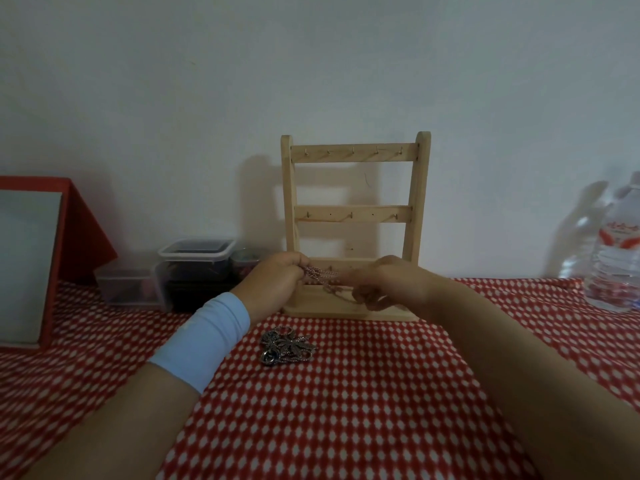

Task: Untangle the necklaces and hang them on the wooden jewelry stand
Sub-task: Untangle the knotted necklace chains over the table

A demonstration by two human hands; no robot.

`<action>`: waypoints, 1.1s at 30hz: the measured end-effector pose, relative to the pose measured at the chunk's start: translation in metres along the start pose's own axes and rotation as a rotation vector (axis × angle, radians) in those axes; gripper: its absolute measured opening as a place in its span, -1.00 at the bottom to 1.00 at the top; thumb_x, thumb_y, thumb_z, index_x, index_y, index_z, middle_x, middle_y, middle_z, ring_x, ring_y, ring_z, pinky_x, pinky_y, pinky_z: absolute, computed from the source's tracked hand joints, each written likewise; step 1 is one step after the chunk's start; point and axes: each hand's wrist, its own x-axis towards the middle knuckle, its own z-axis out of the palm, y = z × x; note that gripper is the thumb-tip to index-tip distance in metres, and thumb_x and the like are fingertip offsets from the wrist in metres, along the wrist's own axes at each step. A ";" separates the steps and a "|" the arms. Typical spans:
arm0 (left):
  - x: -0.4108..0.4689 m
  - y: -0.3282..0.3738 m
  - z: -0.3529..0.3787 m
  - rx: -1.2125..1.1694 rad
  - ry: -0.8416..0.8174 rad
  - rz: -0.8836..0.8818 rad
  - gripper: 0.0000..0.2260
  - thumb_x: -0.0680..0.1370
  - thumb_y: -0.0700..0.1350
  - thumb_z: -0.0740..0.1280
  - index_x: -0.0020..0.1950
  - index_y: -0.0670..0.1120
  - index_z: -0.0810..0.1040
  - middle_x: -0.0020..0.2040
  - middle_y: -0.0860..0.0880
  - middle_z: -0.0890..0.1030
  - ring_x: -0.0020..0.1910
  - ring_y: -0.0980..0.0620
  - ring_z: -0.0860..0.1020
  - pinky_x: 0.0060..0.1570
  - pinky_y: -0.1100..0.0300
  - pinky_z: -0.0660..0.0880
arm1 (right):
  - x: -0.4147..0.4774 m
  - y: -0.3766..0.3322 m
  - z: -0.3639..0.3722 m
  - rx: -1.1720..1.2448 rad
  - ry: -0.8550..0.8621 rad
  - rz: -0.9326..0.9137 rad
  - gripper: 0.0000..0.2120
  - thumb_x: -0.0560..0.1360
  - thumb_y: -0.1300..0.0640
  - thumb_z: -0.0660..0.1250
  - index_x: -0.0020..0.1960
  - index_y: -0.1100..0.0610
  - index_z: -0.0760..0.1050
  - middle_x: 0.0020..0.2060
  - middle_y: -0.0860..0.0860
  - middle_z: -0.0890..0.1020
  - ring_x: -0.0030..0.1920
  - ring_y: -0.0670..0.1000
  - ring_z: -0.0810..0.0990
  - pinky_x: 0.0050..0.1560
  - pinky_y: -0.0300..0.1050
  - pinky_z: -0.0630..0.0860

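I took the wooden jewelry stand (355,216) as my landmark and read the scene from its left side across. Well to its left stood a red-edged board (31,261) leaning against the wall, and nearer in, clear plastic containers (194,268) sat on the red-and-white patterned tabletop (346,410). My left hand (277,282), with a pale blue wristband (204,341) on the forearm, was closed just in front of the stand's lower left post, its fingers pinched on one end of a thin chain necklace (323,273). That chain stretched across the front of the stand's lowest rail, above the base, from one hand to the other, and part of it drooped in a loop toward the base. In front of the stand, on the cloth and between my two forearms, lay a tangled heap of silver necklaces (287,346), touched by neither hand. My right hand (391,284) was at the stand's lower right, fingers curled and gripping the other end of the same chain; the blur hid exactly which fingers held it. The hooks on the stand's upper two rails were bare. Far to the stand's right stood a clear plastic water bottle (616,254).
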 end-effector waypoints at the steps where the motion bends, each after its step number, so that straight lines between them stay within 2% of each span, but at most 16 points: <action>1: 0.000 -0.001 0.000 -0.018 -0.003 -0.014 -0.72 0.58 -0.36 0.09 -0.02 -0.24 0.60 -0.49 0.10 0.43 -0.48 0.18 0.36 -0.43 0.30 0.27 | 0.001 0.001 0.000 0.004 0.056 -0.017 -0.74 0.54 -0.08 0.42 -0.10 0.12 0.66 -0.26 0.00 0.66 -0.20 -0.03 0.61 0.04 -0.04 0.56; 3: 0.000 0.000 0.003 -0.058 -0.002 -0.029 -0.71 0.60 -0.31 0.12 -0.21 -0.14 0.56 -0.50 0.16 0.45 -0.43 0.17 0.37 -0.40 0.26 0.27 | 0.004 0.002 0.003 0.121 0.146 -0.082 -0.84 0.51 0.08 0.45 -0.15 0.17 0.64 -0.23 0.05 0.70 -0.17 -0.02 0.65 0.06 -0.03 0.58; 5: -0.005 0.004 0.006 -0.093 -0.002 -0.028 -0.69 0.64 -0.14 0.18 -0.28 -0.06 0.52 -0.44 0.15 0.51 -0.37 0.17 0.44 -0.33 0.28 0.35 | 0.007 0.001 0.008 0.315 0.211 -0.132 -0.88 0.50 0.23 0.44 -0.21 0.20 0.61 -0.22 0.11 0.71 -0.14 0.05 0.67 0.06 -0.01 0.60; 7: -0.007 0.002 0.009 -0.017 0.011 0.035 -0.70 0.63 0.01 0.22 -0.18 -0.08 0.63 -0.27 0.12 0.64 -0.20 0.12 0.57 -0.14 0.24 0.46 | 0.010 -0.001 0.012 0.512 0.182 -0.159 -0.84 0.52 0.32 0.41 -0.22 0.21 0.53 -0.18 0.18 0.71 -0.15 0.12 0.69 0.01 0.02 0.66; 9: -0.008 -0.002 0.010 0.052 0.076 0.096 -0.77 0.60 0.02 0.28 0.02 -0.06 0.68 -0.05 0.08 0.68 -0.02 0.12 0.60 0.06 0.19 0.50 | 0.011 -0.001 0.013 0.669 0.070 -0.170 -0.75 0.54 0.38 0.36 -0.23 0.15 0.43 -0.23 0.19 0.67 -0.29 0.08 0.64 -0.15 0.00 0.65; 10: -0.007 -0.005 0.008 0.053 0.100 0.118 -0.79 0.59 0.01 0.29 0.06 -0.05 0.67 -0.02 0.07 0.69 0.02 0.12 0.61 0.09 0.17 0.50 | 0.011 -0.001 0.012 0.697 0.024 -0.163 -0.73 0.55 0.39 0.34 -0.23 0.12 0.40 -0.27 0.16 0.63 -0.37 0.03 0.56 -0.23 -0.05 0.61; 12: -0.005 -0.006 0.006 0.045 0.129 0.140 -0.81 0.60 -0.01 0.29 0.04 -0.04 0.68 -0.06 0.07 0.69 -0.02 0.11 0.61 0.03 0.19 0.50 | 0.010 0.001 0.011 0.601 0.020 -0.130 -0.74 0.58 0.35 0.32 -0.20 0.10 0.38 -0.33 0.09 0.56 -0.44 -0.02 0.41 -0.33 -0.11 0.49; 14: -0.003 -0.007 0.005 -0.002 0.139 0.113 -0.79 0.62 0.00 0.25 -0.01 -0.03 0.66 -0.20 0.11 0.63 -0.17 0.14 0.55 -0.11 0.23 0.44 | 0.011 0.004 0.011 0.289 0.150 -0.093 -0.82 0.59 0.26 0.33 -0.16 0.11 0.40 -0.34 0.04 0.52 -0.45 -0.05 0.37 -0.43 -0.18 0.40; 16: -0.001 -0.010 0.008 -0.140 0.104 0.061 -0.75 0.64 0.01 0.21 -0.08 -0.02 0.63 -0.36 0.13 0.50 -0.30 0.12 0.43 -0.21 0.21 0.38 | 0.014 0.008 0.012 0.045 0.275 -0.064 -0.87 0.57 0.22 0.38 -0.11 0.11 0.45 -0.25 0.02 0.56 -0.43 -0.07 0.39 -0.52 -0.25 0.36; 19: 0.000 -0.014 0.015 -0.334 0.055 0.025 -0.71 0.65 -0.02 0.19 -0.21 -0.04 0.55 -0.37 0.03 0.40 -0.33 0.06 0.38 -0.29 0.21 0.33 | 0.016 0.009 0.013 -0.056 0.329 -0.045 -0.91 0.56 0.15 0.41 0.00 0.04 0.51 -0.12 -0.03 0.62 -0.37 -0.10 0.47 -0.55 -0.32 0.36; 22: -0.002 -0.011 0.019 -0.542 0.021 -0.046 -0.75 0.64 -0.07 0.21 -0.20 -0.09 0.53 -0.28 0.01 0.52 -0.34 0.10 0.48 -0.32 0.22 0.37 | 0.014 0.008 0.012 -0.133 0.317 -0.052 -0.88 0.60 0.08 0.37 0.09 0.09 0.60 -0.13 -0.03 0.63 -0.36 -0.12 0.46 -0.50 -0.35 0.35; 24: -0.004 -0.009 0.020 -0.686 -0.033 -0.077 -0.75 0.64 -0.10 0.21 -0.22 -0.11 0.49 -0.22 -0.02 0.62 -0.35 0.10 0.54 -0.32 0.22 0.39 | 0.012 0.007 0.011 -0.080 0.272 -0.037 -0.87 0.61 0.08 0.35 0.06 0.10 0.63 -0.18 0.03 0.60 -0.39 -0.08 0.42 -0.50 -0.26 0.38; 26: -0.005 -0.009 0.019 -0.749 -0.081 -0.069 -0.75 0.64 -0.10 0.19 -0.20 -0.12 0.49 -0.21 -0.05 0.63 -0.33 0.06 0.55 -0.36 0.23 0.38 | 0.008 0.005 0.009 -0.060 0.226 -0.017 -0.91 0.61 0.08 0.36 0.01 0.05 0.63 -0.23 0.02 0.56 -0.39 -0.08 0.39 -0.49 -0.22 0.39; 30: -0.004 -0.012 0.015 -0.607 -0.073 -0.020 -0.82 0.64 -0.19 0.19 -0.09 -0.14 0.54 -0.26 -0.01 0.57 -0.39 0.12 0.46 -0.44 0.33 0.32 | 0.004 0.001 0.001 -0.092 0.130 0.031 -0.94 0.57 0.13 0.41 0.03 0.04 0.64 -0.29 -0.05 0.50 -0.36 -0.07 0.35 -0.47 -0.23 0.35; 33: -0.003 -0.014 0.011 -0.264 -0.039 0.027 -0.87 0.61 -0.22 0.25 0.00 -0.12 0.60 -0.27 0.07 0.63 -0.41 0.14 0.44 -0.39 0.31 0.39 | 0.004 0.003 -0.006 -0.124 0.062 0.076 -0.83 0.55 0.12 0.43 0.14 0.04 0.61 -0.20 0.04 0.49 -0.38 -0.05 0.30 -0.47 -0.20 0.26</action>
